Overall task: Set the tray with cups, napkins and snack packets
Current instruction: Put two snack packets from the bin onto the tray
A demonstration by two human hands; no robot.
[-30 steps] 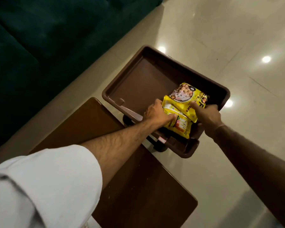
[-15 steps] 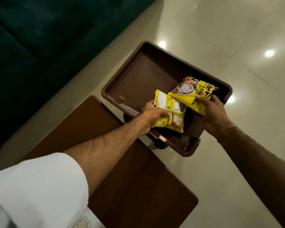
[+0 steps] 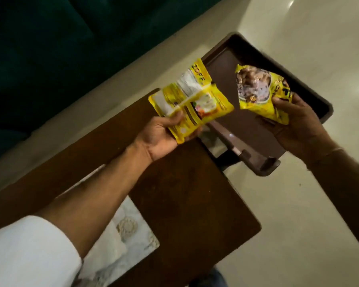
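Observation:
A brown plastic tray (image 3: 226,65) stands past the far edge of a dark wooden table (image 3: 184,204). My left hand (image 3: 164,135) grips yellow snack packets (image 3: 195,100), held up with their printed backs showing, over the table's far edge and the tray's near left side. My right hand (image 3: 298,125) holds another yellow snack packet (image 3: 263,92), face up with a picture of nuts, above the tray's right half. The two lots of packets are apart. No cups are in view.
A dark green sofa (image 3: 60,48) fills the upper left. Pale glossy floor tiles (image 3: 298,214) lie to the right and below. A white patterned cloth or napkin (image 3: 122,235) lies on the table under my left forearm.
Both hands have lifted the packets up out of the tray and pulled them apart, left hand leftward, right hand rightward. The camera has moved in closer.

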